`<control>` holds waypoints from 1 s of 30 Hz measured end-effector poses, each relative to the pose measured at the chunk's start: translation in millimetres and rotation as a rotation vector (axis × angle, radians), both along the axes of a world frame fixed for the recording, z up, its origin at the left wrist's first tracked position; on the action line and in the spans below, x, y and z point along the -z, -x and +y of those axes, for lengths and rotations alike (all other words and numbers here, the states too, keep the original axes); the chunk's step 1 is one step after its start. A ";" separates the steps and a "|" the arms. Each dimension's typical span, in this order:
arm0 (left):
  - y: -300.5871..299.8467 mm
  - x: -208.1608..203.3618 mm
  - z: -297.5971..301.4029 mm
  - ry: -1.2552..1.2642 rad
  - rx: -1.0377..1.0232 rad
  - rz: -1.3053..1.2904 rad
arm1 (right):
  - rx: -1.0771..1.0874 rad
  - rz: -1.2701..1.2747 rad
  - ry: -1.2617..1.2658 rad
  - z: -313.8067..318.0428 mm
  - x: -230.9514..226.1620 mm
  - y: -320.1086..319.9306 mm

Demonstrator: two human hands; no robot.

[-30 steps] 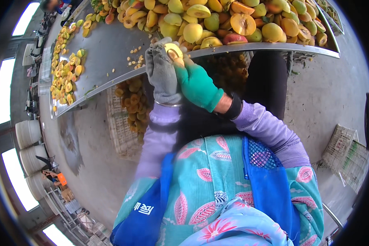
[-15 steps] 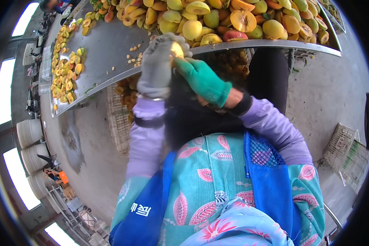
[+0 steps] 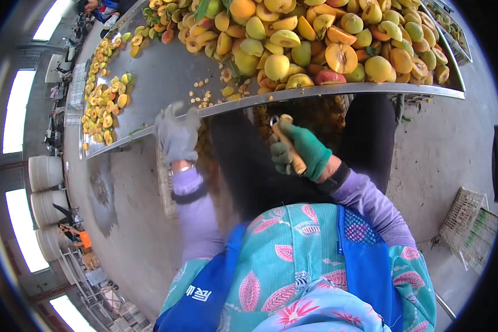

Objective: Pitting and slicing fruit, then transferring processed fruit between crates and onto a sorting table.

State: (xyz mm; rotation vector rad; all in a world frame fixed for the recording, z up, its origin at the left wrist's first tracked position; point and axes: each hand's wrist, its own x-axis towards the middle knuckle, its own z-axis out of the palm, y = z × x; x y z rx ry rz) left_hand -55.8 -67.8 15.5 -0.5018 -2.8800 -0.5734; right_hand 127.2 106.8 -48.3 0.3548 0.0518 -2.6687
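Note:
In a green glove, my right hand [image 3: 310, 150] is closed round a wooden-handled pitting tool [image 3: 291, 147] with a small metal loop at its upper end, held over my lap. My left hand [image 3: 178, 130], in a grey glove, is at the table's front edge, a little blurred. Its fingers are apart and I see nothing in them. Beyond the edge, the metal table [image 3: 160, 72] bears a big heap of yellow and orange peaches [image 3: 293, 39], some whole and some halved. Small pale pits [image 3: 202, 94] are scattered near the left hand.
Halved peaches [image 3: 102, 113] lie in a looser pile at the table's left end. Under the table are crates of fruit [image 3: 166, 182], partly hidden by my legs. Plastic crates [image 3: 467, 221] stand on the floor at right, large white tubs [image 3: 45, 172] at far left.
My hands have come apart. The left moved left and down to the table edge, and the piece of fruit it held is gone. The right drew back toward my lap, tool now visible.

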 end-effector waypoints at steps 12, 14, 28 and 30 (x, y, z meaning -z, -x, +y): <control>20.0 2.2 110.6 -0.761 0.532 -0.665 | 0.628 0.044 -1.428 17.3 -26.5 37.4; -4.7 4.0 93.7 -0.926 0.553 -0.670 | 0.633 0.241 -2.000 6.7 -36.3 46.0; -49.4 2.8 97.7 -1.282 0.400 -0.689 | 0.640 0.129 -1.983 -26.9 -40.1 43.1; -50.6 7.7 101.2 -1.295 0.435 -0.561 | 0.631 0.079 -1.920 -28.1 -39.8 42.2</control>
